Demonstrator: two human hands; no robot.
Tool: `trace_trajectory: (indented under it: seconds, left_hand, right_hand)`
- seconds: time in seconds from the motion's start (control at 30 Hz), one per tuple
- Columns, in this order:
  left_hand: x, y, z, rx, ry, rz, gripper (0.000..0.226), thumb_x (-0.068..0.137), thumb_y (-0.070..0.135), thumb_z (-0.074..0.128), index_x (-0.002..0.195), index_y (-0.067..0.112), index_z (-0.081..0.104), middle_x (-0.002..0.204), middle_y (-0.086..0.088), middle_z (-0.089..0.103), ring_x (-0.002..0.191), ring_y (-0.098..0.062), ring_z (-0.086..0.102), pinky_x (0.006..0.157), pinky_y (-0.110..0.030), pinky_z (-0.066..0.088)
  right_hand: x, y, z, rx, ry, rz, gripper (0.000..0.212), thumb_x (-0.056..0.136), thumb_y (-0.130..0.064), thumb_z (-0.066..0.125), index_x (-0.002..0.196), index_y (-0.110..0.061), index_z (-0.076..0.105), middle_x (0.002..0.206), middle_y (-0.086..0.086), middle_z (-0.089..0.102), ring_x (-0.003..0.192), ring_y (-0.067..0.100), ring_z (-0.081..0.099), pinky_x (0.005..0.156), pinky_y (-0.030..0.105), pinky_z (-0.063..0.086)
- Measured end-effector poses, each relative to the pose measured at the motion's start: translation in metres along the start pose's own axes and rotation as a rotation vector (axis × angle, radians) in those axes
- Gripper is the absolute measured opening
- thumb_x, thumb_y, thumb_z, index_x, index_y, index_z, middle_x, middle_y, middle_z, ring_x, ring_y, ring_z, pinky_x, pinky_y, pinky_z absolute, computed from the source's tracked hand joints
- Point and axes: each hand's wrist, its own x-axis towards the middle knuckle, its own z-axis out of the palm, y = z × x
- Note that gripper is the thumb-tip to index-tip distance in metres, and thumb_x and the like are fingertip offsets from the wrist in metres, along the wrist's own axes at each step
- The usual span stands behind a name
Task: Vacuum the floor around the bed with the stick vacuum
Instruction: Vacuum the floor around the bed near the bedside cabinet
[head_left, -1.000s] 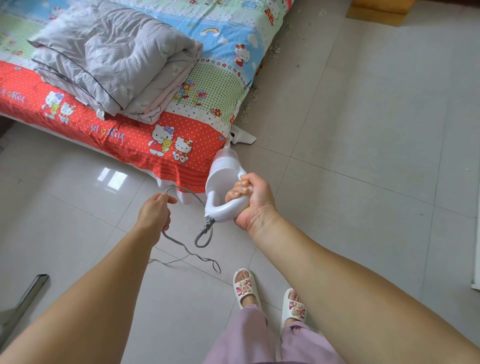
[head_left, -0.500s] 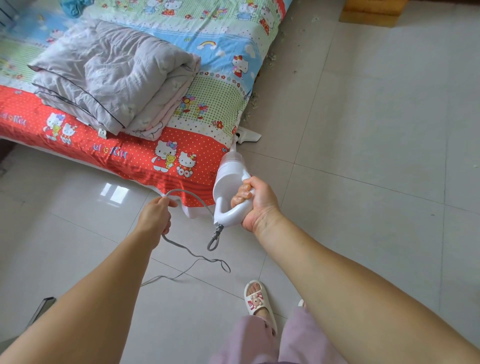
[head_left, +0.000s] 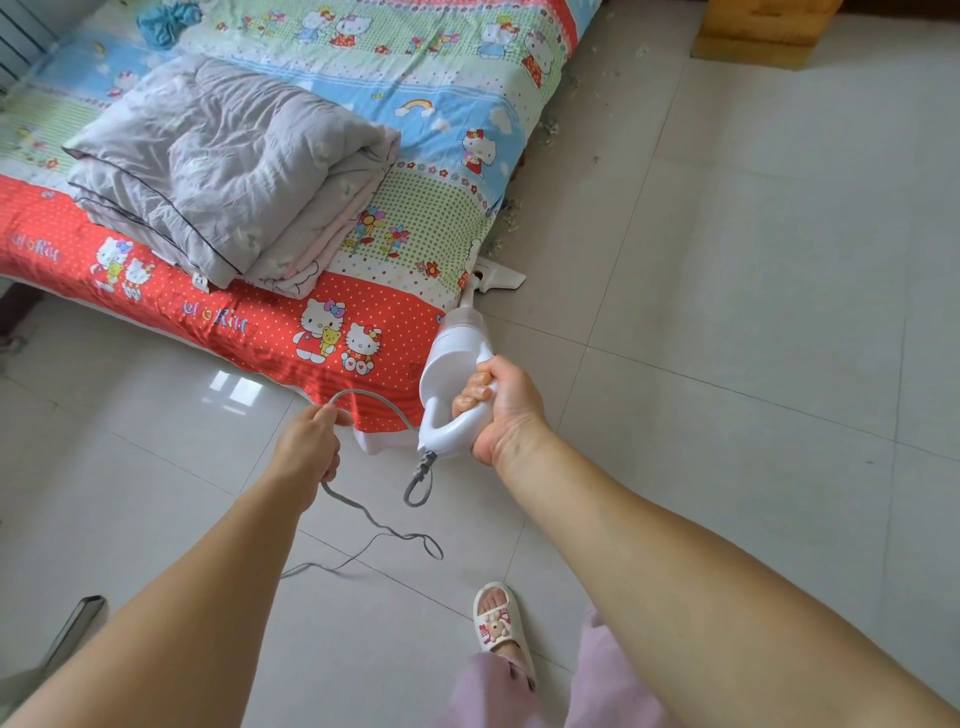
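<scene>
Hands grip vacuum (head_left: 457, 358) (right (head_left: 506, 410)) and cord (head_left: 363, 512) (left (head_left: 309, 447)).

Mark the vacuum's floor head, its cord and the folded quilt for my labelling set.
floor head (head_left: 498, 278), head view, on its white top face.
cord (head_left: 363, 512), head view, on the grey stretch below the left hand.
folded quilt (head_left: 228, 161), head view, on its grey top.

vacuum head (head_left: 500, 278) partly behind bed corner (head_left: 441, 291), cord (head_left: 363, 519) blurred at floor
</scene>
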Motion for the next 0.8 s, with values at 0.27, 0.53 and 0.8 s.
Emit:
trace_trajectory:
  seconds: [0.27,0.53,0.8]
  left_hand:
    - [-0.01,0.031,0.048,-0.031,0.014,-0.016,0.025,0.098,0.012,0.031,0.087,0.006,0.052,0.053,-0.002,0.026,0.044,-0.016,0.024,0.045,-0.026,0.022]
    - [-0.013,0.048,0.089,-0.061,0.015,-0.044,0.024,0.096,0.009,0.032,0.085,0.005,0.053,0.05,-0.001,0.027,0.04,-0.014,0.024,0.044,-0.024,0.021]
    - [-0.014,0.052,0.107,-0.064,0.026,-0.077,0.023,0.095,0.009,0.035,0.08,0.007,0.052,0.049,-0.001,0.027,0.031,-0.01,0.025,0.043,-0.022,0.022]
  right_hand:
    - [0.015,-0.069,-0.023,-0.439,0.181,-0.048,0.021,0.081,-0.001,0.047,0.064,-0.013,0.049,0.035,-0.002,0.034,0.023,0.01,0.026,0.036,0.012,0.028]
    - [0.039,-0.138,-0.054,-0.846,0.251,-0.12,0.014,0.077,0.001,0.048,0.066,-0.007,0.047,0.044,0.001,0.04,0.025,0.01,0.027,0.039,0.015,0.03]
    - [0.055,-0.164,-0.051,-0.916,0.237,-0.114,0.009,0.076,0.001,0.047,0.072,-0.008,0.049,0.054,0.002,0.042,0.039,0.013,0.03,0.039,0.016,0.03]
